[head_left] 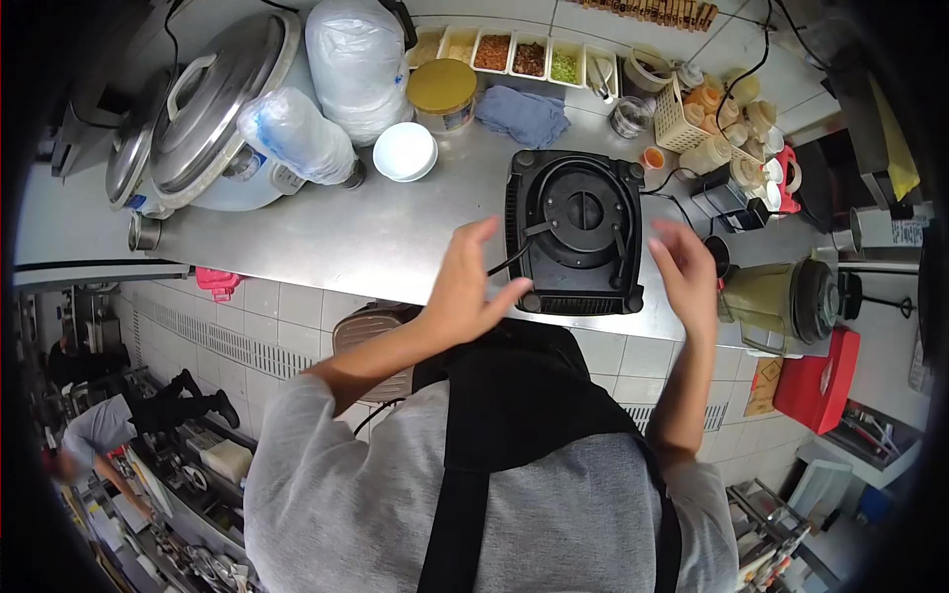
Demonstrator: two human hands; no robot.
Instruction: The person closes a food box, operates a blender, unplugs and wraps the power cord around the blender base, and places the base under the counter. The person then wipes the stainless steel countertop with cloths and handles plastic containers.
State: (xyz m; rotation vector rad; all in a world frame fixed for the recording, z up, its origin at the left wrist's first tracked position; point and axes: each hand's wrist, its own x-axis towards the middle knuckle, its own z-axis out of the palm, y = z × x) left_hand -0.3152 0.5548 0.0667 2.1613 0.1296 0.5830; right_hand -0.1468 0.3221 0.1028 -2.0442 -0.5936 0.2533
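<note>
A black electric appliance [581,232] lies on the steel counter, apparently underside up. It has knobs like feet at its corners, a round vented disc in the middle and a dark cord at its left side. My left hand [469,282] is just left of it, thumb and fingers apart, near the cord. On the other side, my right hand [685,269] hovers a little off the appliance with its fingers apart and slightly curved. Neither hand holds anything, and I cannot tell whether the left one touches the cord.
Behind stand a white bowl [405,151], a gold-lidded tub [442,87], a blue cloth [522,115] and seasoning trays. To the right are a bottle basket [682,124] and a blender jug [766,301]. Large lidded pots [222,99] fill the left. Another person [104,427] bends at far left.
</note>
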